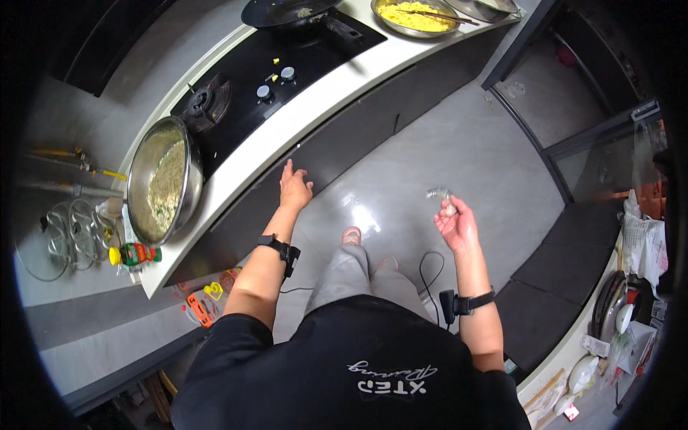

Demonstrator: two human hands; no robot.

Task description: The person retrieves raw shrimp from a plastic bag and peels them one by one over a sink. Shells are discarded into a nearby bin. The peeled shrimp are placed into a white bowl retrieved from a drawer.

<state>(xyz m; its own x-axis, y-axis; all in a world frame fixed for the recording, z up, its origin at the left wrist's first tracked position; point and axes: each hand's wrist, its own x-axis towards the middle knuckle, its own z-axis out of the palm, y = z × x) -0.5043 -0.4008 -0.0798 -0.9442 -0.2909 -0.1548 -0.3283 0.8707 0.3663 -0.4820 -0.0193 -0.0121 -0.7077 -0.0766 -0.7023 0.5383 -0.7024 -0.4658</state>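
Note:
My left hand (295,186) is stretched out beside the front edge of the white countertop (252,153), fingers apart and nothing in it. Over the floor, my right hand (458,223) pinches a small piece of crumpled clear plastic (442,194) between thumb and fingers. Whether the plastic wraps something pale is too small to tell. On the counter to the left, a large metal bowl (192,188) stands tilted in view with a pale chopped mixture (166,188) inside. A green bottle with a yellow cap (137,254) lies or stands beside it; I cannot tell which.
A black gas cooktop (252,59) has a bare burner (203,102), two knobs and yellow food bits. A black wok (285,13) sits at its far end. Beyond it, a metal bowl of scrambled egg (414,19) holds chopsticks (438,16). A cable (424,263) hangs near my legs.

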